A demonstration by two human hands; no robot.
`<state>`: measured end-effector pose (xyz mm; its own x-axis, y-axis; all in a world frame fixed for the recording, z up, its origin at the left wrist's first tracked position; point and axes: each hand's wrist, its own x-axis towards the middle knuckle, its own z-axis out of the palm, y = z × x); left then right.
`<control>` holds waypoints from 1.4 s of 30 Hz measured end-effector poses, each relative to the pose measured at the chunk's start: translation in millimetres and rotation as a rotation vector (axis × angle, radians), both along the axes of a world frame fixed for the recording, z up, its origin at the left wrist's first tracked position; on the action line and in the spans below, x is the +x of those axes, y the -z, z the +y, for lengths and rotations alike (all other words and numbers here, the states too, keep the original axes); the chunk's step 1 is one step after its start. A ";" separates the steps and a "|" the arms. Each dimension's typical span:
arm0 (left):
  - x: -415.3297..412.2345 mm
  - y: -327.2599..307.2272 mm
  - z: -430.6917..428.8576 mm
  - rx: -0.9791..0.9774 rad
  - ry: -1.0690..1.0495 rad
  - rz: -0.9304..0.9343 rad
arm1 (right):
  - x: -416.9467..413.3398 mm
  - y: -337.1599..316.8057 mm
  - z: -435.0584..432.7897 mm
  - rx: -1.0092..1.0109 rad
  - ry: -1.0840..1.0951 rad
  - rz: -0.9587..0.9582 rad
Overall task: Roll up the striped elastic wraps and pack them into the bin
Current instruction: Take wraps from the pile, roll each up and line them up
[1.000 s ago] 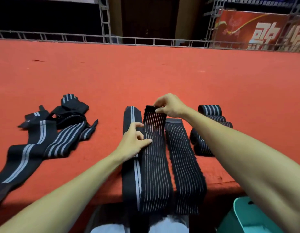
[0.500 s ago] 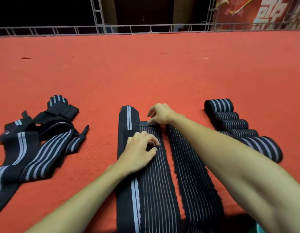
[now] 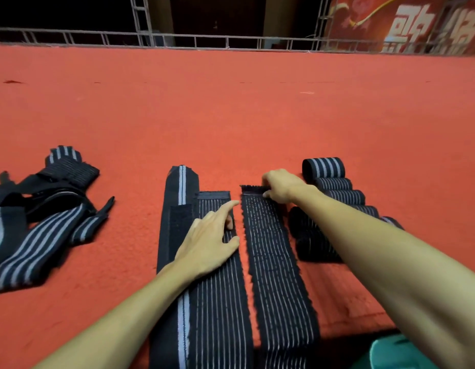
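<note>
Item in hand: right wrap [image 3: 273,262], flat on carpet [image 3: 231,115], long axis running straight away from the person, near end hanging past the carpet edge. Right hand [image 3: 280,189]: at the far end, fingers curled and pinching that edge; the nearer hand to this wrap. Left hand [image 3: 209,241]: fingers straight, resting on middle wrap [image 3: 220,302], index reaching toward the right wrap, grasping nothing. Left wrap [image 3: 177,190]: flat, parallel, touching the middle one. Rolls [image 3: 324,166]: row just right of the right wrap. Loose wraps [image 3: 44,222]: heap, well apart at left. Bin [image 3: 390,352]: lower right corner. Judgement: rolling would run from the far end back toward the body, along the long axis
</note>
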<state>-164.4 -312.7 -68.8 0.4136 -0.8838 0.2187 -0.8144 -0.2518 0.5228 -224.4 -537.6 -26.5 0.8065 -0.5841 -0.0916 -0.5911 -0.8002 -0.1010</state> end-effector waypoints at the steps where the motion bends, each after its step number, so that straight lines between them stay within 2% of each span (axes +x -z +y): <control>1: -1.4 -1.8 0.2 0.029 0.006 -0.008 | -0.6 -2.1 1.6 -0.007 0.012 -0.021; 3: -2.1 -4.3 -0.8 0.072 0.011 0.012 | -4.3 -10.4 6.9 0.030 0.015 -0.101; 9: -0.4 -27.4 5.9 0.259 0.020 0.239 | -36.3 -50.0 44.1 0.181 -0.106 -0.413; 11: -6.9 -39.6 8.2 0.225 0.018 0.341 | -47.8 -63.6 62.4 0.372 -0.121 -0.593; 14: -25.9 -55.5 13.2 0.090 0.040 0.597 | -64.7 -81.5 84.7 0.808 -0.084 -0.830; 17: -39.9 -60.0 23.5 -0.002 0.094 0.643 | -82.0 -99.9 109.2 1.112 -0.111 -0.953; 22: -62.2 -78.5 52.8 -0.098 0.187 0.859 | -101.7 -115.2 134.7 1.165 -0.066 -1.105; 27: -79.4 -101.4 84.2 -0.172 0.318 1.171 | -110.5 -125.4 146.0 1.155 -0.062 -1.112; 30: -78.0 -99.9 94.7 -0.187 0.342 1.263 | -105.3 -125.2 149.6 1.082 -0.046 -1.066; 33: -70.2 -88.3 97.7 -0.204 0.236 1.220 | -94.5 -113.3 150.3 0.930 0.019 -0.943; 37: -54.5 -71.3 100.1 -0.224 0.107 1.214 | -79.0 -88.3 146.5 0.922 0.090 -0.822; 39: -43.7 -63.2 99.0 -0.154 0.093 1.124 | -70.8 -74.3 142.8 0.938 0.105 -0.787; 42: -21.5 -50.5 92.3 -0.090 0.022 0.886 | -59.6 -53.7 137.3 1.031 0.114 -0.741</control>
